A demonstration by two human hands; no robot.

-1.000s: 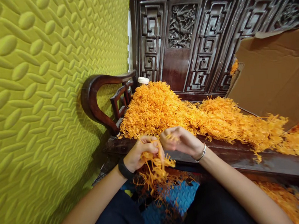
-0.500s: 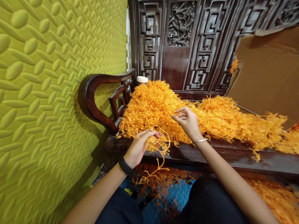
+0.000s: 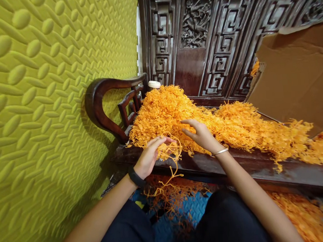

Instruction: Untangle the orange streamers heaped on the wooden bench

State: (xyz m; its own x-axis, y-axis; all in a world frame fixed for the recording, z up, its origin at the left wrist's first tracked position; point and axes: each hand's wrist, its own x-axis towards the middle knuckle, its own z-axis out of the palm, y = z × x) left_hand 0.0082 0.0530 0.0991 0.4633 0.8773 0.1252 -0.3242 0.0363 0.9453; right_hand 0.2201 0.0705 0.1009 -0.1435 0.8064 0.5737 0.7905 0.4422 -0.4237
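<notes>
My left hand (image 3: 151, 155) is closed around a small bunch of orange branching plastic strands (image 3: 171, 151); a looped strand hangs down from it past the bench edge. My right hand (image 3: 199, 133) is open, thumb and fingers apart, with nothing visible between them. It hovers at the front of a large heap of the same orange plastic pieces (image 3: 163, 106), to the right of my left hand. Whether its fingertips touch the heap I cannot tell. The heap lies on a dark wooden bench (image 3: 242, 165).
The bench has a curved armrest (image 3: 96, 107) at the left and a carved backrest (image 3: 191, 67). A cardboard sheet or box (image 3: 299, 74) leans at the right. A white-lidded container (image 3: 153, 84) stands behind the heap. More orange pieces (image 3: 300, 214) lie below, near a blue mat (image 3: 192, 209).
My right hand has opened from a near pinch, its fingers spreading and dipping slightly. My left hand keeps hold of the strands, almost in place.
</notes>
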